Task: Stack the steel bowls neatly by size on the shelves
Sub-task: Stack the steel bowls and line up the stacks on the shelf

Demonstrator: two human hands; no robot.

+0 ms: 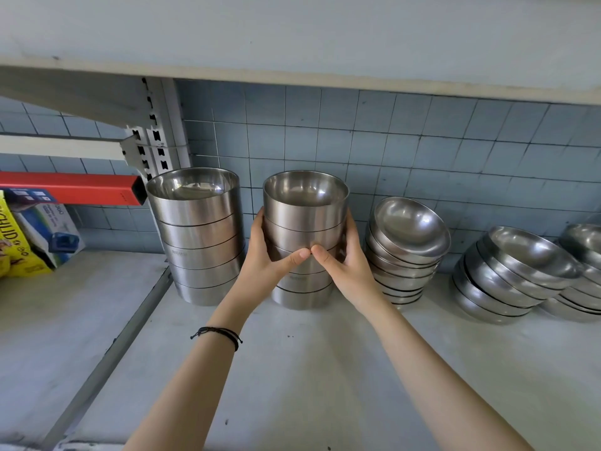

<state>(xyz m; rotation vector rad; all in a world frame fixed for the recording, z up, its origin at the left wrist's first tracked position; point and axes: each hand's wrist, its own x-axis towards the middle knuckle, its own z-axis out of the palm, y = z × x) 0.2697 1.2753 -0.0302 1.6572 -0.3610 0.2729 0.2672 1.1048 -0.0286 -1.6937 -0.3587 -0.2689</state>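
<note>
A tall stack of straight-sided steel bowls (305, 209) stands on the white shelf (292, 369) at the middle. My left hand (265, 258) grips its left side and my right hand (346, 265) grips its right side, thumbs meeting at the front. To its left stands a wider stack of straight-sided steel bowls (198, 236). On the right lean a tilted stack of shallow round bowls (406, 249) and another tilted stack of shallow bowls (507, 275). A further stack of bowls (582, 271) is cut off at the right edge.
An upper shelf (292, 43) hangs close above the stacks. A blue tiled wall (422, 141) backs the shelf. On the left are a slotted upright (156, 135), a red bar (71, 188) and yellow and blue packages (32, 236).
</note>
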